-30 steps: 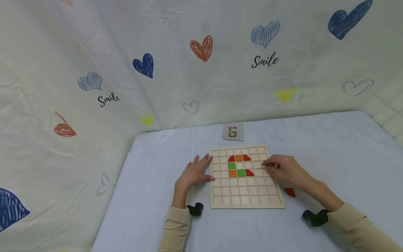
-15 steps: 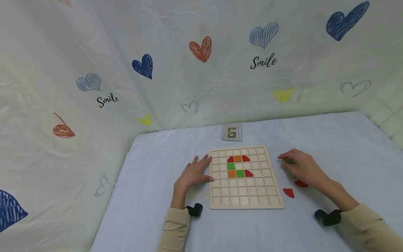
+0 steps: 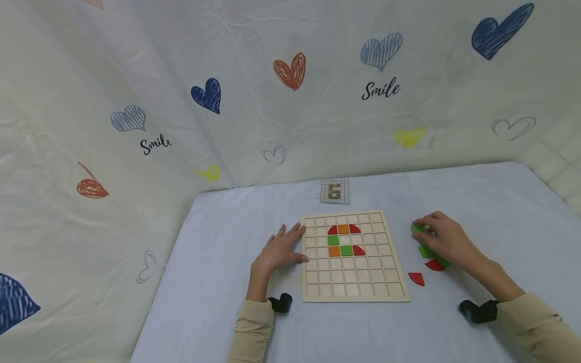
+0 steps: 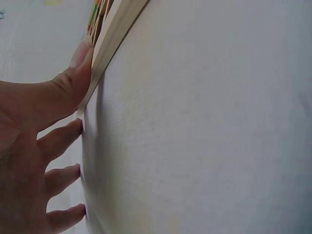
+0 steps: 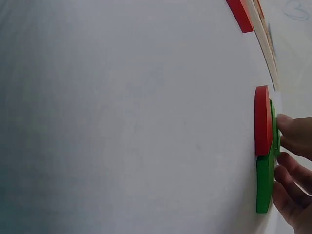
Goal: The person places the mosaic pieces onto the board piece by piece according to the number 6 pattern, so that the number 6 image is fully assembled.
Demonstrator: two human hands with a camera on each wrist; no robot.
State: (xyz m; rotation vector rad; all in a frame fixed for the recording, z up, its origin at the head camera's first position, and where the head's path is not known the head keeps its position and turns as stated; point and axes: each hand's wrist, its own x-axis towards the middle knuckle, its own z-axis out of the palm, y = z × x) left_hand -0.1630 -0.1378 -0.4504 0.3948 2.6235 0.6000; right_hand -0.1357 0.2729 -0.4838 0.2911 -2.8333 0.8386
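A wooden grid board (image 3: 356, 291) lies on the table with orange, green and red tiles set in its upper squares. My left hand (image 3: 278, 252) rests at the board's left edge, fingers spread; in the left wrist view its thumb (image 4: 80, 73) touches the board's side. To the right of the board, my right hand (image 3: 447, 239) pinches a green tile (image 3: 417, 229) between thumb and forefinger. Below that hand lie another green tile (image 3: 425, 251), a partly hidden green one (image 3: 443, 261) and a red quarter-circle tile (image 3: 434, 265).
A second red quarter-circle tile (image 3: 416, 278) sits by the board's right edge. Behind the board lies a small card (image 3: 335, 191) printed with a coloured grid pattern. A white cloth covers the table (image 3: 218, 242), and a sheet with printed hearts (image 3: 290, 70) hangs behind.
My right hand has moved right, from the board's right edge to the loose green tiles, and now pinches one. More loose tiles show below it. The left hand has stayed still.
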